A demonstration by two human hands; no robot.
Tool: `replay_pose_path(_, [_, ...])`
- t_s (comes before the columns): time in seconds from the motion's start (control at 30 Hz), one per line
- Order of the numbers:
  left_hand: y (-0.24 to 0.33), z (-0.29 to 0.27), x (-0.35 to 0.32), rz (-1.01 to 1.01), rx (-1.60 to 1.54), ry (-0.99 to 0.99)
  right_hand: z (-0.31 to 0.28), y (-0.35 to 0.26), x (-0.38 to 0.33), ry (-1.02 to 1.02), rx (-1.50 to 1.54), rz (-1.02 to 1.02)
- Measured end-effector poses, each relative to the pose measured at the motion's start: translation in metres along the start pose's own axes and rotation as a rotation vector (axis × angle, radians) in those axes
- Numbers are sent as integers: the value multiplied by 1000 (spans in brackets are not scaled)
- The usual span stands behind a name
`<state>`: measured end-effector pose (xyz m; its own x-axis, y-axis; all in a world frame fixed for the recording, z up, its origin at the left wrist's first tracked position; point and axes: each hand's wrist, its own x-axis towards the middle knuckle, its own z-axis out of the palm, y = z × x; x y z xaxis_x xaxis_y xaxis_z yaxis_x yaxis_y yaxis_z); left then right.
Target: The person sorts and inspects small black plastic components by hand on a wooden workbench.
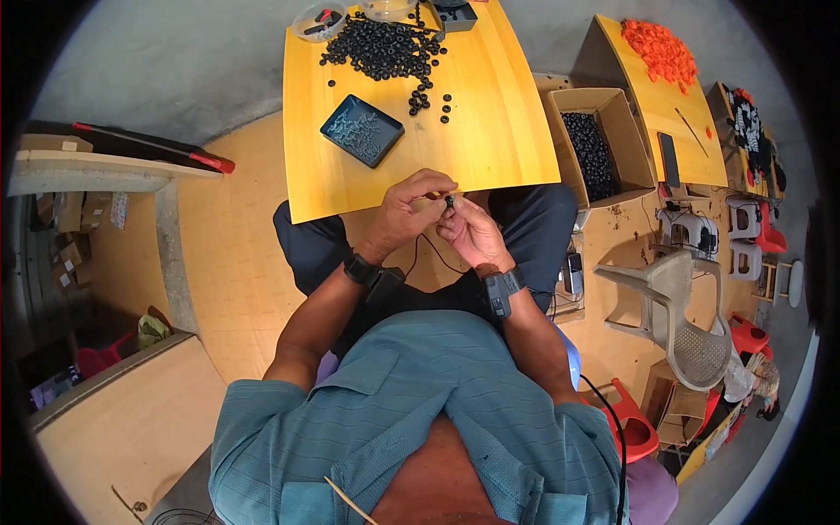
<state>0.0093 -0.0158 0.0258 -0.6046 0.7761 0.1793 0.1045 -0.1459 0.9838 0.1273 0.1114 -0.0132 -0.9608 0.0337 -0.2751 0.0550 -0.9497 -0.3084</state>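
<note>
At the near edge of the yellow table, my left hand [409, 208] and my right hand [475, 232] meet fingertip to fingertip. A small round black part [450, 201], similar to the wheel-like pieces on the table, is pinched in my right fingers. My left thumb and forefinger close in a pinch right beside it; whatever they hold is too small to make out. Beyond my hands sits a dark rectangular tray [390, 138] with many tiny grey metal pieces [354, 129]. Farther back lies a heap of black ring-shaped wheels [385, 48], a few strayed toward the right.
Clear plastic bowls [318, 23] and a grey box [456, 17] line the table's far edge. Right of the table [490, 114] stands a cardboard box [626, 131] of black parts [588, 156]. Orange pieces [658, 54] cover another table. A grey plastic chair [678, 302] is at the right.
</note>
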Motion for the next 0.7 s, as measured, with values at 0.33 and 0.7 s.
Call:
replay_pose_path(0.33, [0,-1,-12,109,168,43,2,3,-3,19,-19,-5])
replay_pose_path(0.7, [32,14,-23,255,493,230,-1,0,9,-117,148,-133])
